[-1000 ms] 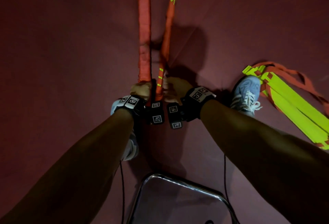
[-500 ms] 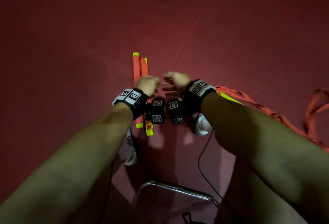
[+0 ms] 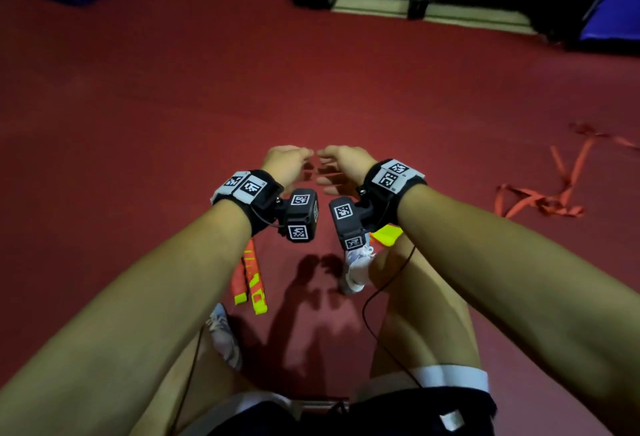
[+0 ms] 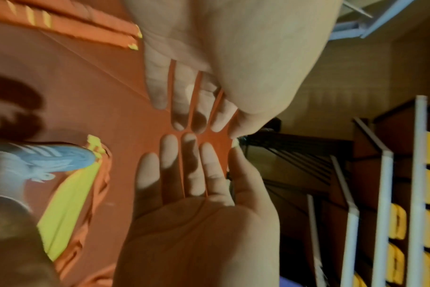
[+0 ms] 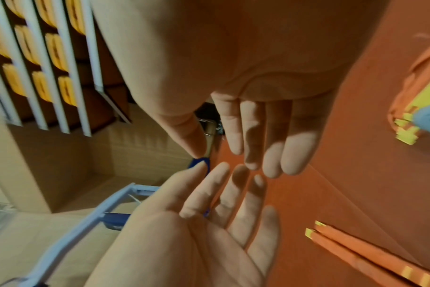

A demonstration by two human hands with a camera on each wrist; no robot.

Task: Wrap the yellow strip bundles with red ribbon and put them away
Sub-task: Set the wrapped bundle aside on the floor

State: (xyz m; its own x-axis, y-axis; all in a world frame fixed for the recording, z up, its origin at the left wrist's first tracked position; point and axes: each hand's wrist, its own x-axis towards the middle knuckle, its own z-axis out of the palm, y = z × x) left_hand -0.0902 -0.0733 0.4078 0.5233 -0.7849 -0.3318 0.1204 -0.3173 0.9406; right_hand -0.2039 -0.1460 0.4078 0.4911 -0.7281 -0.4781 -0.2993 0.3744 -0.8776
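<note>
Head camera up high, looking forward and down at the left hand (image 3: 284,163), right hand (image 3: 346,167), red floor (image 3: 173,106), wrist cameras very close, looking along each palm, both seeing both hands

Two red-wrapped bundles (image 3: 254,275) lying side by side, lower centre-left, yellow ends exposed, unwrapped yellow strips (image 3: 386,235) partly hidden at centre, loose red ribbon (image 3: 554,203) tangled at right.

Counted in the head view:

- **Wrapped bundles:** two lie side by side on the floor at seven o'clock, the left bundle (image 3: 239,280) and the right bundle (image 3: 256,280).
- **Unwrapped bundles:** one yellow strip bundle (image 3: 387,234) shows at five o'clock, partly hidden by the right arm.
- **Ribbon:** one loose tangle of red ribbon (image 3: 547,202) lies at three o'clock.
- **Shoes:** two, the left shoe (image 3: 225,338) and the right shoe (image 3: 356,266).
- **Grips:** two, the left grip (image 3: 285,162) and the right grip (image 3: 341,165).
</note>
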